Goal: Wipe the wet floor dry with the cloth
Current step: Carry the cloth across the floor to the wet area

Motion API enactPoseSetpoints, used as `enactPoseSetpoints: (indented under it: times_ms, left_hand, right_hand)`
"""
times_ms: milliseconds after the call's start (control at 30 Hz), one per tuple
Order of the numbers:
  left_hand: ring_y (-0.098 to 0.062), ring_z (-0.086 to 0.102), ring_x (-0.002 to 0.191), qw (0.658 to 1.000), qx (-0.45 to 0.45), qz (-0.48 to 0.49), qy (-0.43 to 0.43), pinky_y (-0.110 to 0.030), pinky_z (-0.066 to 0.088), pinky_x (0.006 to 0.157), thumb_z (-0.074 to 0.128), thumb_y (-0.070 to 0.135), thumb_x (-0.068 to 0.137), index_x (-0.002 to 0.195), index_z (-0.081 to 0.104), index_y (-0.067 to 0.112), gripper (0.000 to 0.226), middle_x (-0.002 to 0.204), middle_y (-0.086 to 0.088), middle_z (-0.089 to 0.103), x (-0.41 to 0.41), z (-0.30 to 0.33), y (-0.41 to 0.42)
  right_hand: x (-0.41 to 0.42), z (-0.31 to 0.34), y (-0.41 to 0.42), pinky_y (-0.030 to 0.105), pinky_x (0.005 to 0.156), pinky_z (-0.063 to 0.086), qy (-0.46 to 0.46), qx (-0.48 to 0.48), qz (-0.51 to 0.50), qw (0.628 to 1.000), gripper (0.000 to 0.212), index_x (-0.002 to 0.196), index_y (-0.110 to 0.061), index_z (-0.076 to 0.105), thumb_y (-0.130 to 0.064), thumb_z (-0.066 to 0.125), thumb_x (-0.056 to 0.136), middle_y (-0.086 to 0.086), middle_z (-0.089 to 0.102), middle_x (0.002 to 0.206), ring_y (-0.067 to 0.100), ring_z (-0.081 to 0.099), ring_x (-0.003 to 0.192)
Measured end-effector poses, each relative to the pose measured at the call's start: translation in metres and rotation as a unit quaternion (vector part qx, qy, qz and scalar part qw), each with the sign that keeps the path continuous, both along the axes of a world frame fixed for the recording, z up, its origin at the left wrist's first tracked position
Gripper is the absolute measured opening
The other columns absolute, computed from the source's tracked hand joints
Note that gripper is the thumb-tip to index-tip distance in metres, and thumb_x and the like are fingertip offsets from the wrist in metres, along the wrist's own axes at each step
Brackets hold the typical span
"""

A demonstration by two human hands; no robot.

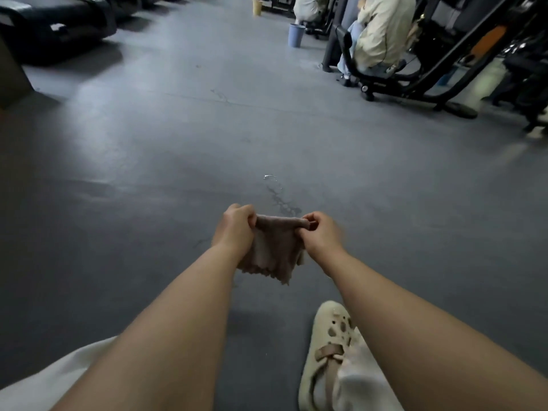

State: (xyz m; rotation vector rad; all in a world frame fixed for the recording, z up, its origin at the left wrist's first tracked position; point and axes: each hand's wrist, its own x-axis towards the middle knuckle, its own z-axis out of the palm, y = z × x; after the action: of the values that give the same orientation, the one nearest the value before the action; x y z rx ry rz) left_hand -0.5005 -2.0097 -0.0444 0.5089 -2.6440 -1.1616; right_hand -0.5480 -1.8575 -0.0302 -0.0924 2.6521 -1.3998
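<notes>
A brown cloth hangs in the air above the grey floor, stretched between both hands. My left hand grips its top left corner, and my right hand pinches the top right corner. The cloth's lower edge dangles loose and ragged. Just beyond the hands, a thin wet trail runs across the floor, ending in a small shiny puddle.
My cream clog stands on the floor at the lower right. A seated person on dark gym equipment is at the far right, with a blue bin nearby. Dark machines line the far left.
</notes>
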Motion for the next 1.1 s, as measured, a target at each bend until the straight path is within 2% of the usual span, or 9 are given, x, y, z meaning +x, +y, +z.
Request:
enactPoseSetpoints:
  times_ms: [167,300,400,467,567,667,867,967,1100]
  left_hand:
    - [-0.03,0.051,0.093,0.996,0.014,0.051,-0.065,-0.033,0.041,0.081,0.044,-0.003,0.091,0.083,0.057,0.012,0.021,0.103,-0.012,0.048,-0.043,-0.067,-0.024]
    - [-0.032,0.053,0.103,0.989,0.013,0.029,-0.145,-0.032,0.043,0.09,0.052,0.002,0.092,0.1,0.065,0.005,0.015,0.114,-0.016,0.052,-0.081,-0.115,-0.026]
    - [-0.03,0.054,0.107,0.983,0.023,0.009,-0.182,-0.028,0.04,0.091,0.053,0.005,0.092,0.103,0.066,0.006,0.017,0.119,-0.014,0.052,-0.115,-0.136,-0.029]
    - [-0.028,0.051,0.114,0.984,0.029,0.011,-0.174,-0.024,0.037,0.093,0.056,0.007,0.091,0.11,0.065,0.008,0.021,0.125,-0.012,0.05,-0.141,-0.142,-0.035]
    - [-0.028,0.026,0.139,0.983,0.03,-0.029,-0.177,-0.027,0.024,0.112,0.067,0.01,0.084,0.142,0.039,0.021,0.066,0.155,-0.01,0.008,-0.179,-0.152,-0.044]
    - [-0.032,-0.009,0.145,0.955,-0.017,-0.065,-0.29,-0.049,0.01,0.117,0.073,0.017,0.082,0.15,0.006,0.037,0.098,0.152,-0.006,-0.032,-0.204,-0.171,-0.053]
    - [-0.032,-0.019,0.143,0.899,-0.117,-0.078,-0.415,-0.05,0.003,0.116,0.073,0.028,0.081,0.15,-0.01,0.034,0.108,0.152,-0.013,-0.031,-0.23,-0.216,-0.078]
    - [-0.035,-0.018,0.143,0.88,-0.142,-0.084,-0.446,-0.051,0.003,0.115,0.075,0.035,0.078,0.149,-0.015,0.033,0.114,0.151,-0.016,-0.032,-0.238,-0.232,-0.084]
    - [-0.039,-0.016,0.142,0.849,-0.146,-0.123,-0.492,-0.054,0.008,0.115,0.077,0.048,0.07,0.146,-0.021,0.036,0.125,0.151,-0.016,-0.031,-0.236,-0.252,-0.09]
  right_hand:
    - [-0.06,-0.058,-0.032,0.014,0.047,0.043,-0.058,0.025,0.056,0.996,0.012,0.098,-0.002,0.06,0.003,0.057,0.087,0.005,0.057,0.077,0.017,0.055,0.063]
    - [-0.105,-0.105,-0.038,0.026,0.069,0.044,-0.085,0.076,0.046,0.992,0.015,0.1,-0.002,0.063,-0.001,0.061,0.084,0.011,0.064,0.091,0.022,0.059,0.083]
    - [-0.146,-0.131,-0.04,0.023,0.062,0.042,-0.11,0.12,0.055,0.985,0.017,0.099,-0.004,0.065,-0.002,0.064,0.083,0.012,0.067,0.098,0.023,0.06,0.086]
    - [-0.177,-0.142,-0.046,0.024,0.073,0.044,-0.115,0.129,0.057,0.983,0.02,0.103,-0.004,0.064,-0.002,0.065,0.082,0.013,0.067,0.103,0.025,0.061,0.095]
    - [-0.224,-0.151,-0.06,0.03,0.087,0.041,-0.07,0.094,-0.002,0.993,0.033,0.119,-0.006,0.056,-0.007,0.063,0.087,0.014,0.06,0.117,0.027,0.056,0.105]
    - [-0.254,-0.166,-0.068,0.028,0.094,0.03,0.01,0.151,-0.059,0.987,0.042,0.131,-0.008,0.048,-0.009,0.058,0.09,0.015,0.046,0.132,0.03,0.045,0.121]
    - [-0.261,-0.236,-0.095,0.028,0.107,0.023,0.035,0.242,0.076,0.967,0.041,0.134,-0.003,0.044,-0.008,0.048,0.093,0.014,0.033,0.146,0.028,0.032,0.132]
    - [-0.272,-0.264,-0.118,0.034,0.117,0.004,0.038,0.351,0.205,0.913,0.052,0.148,-0.007,0.021,-0.023,0.037,0.101,0.013,0.007,0.158,0.027,0.006,0.146]
    - [-0.284,-0.293,-0.14,0.054,0.112,-0.013,-0.005,0.431,0.281,0.857,0.061,0.152,-0.028,0.001,-0.05,0.025,0.1,0.004,-0.018,0.158,0.033,-0.019,0.143]
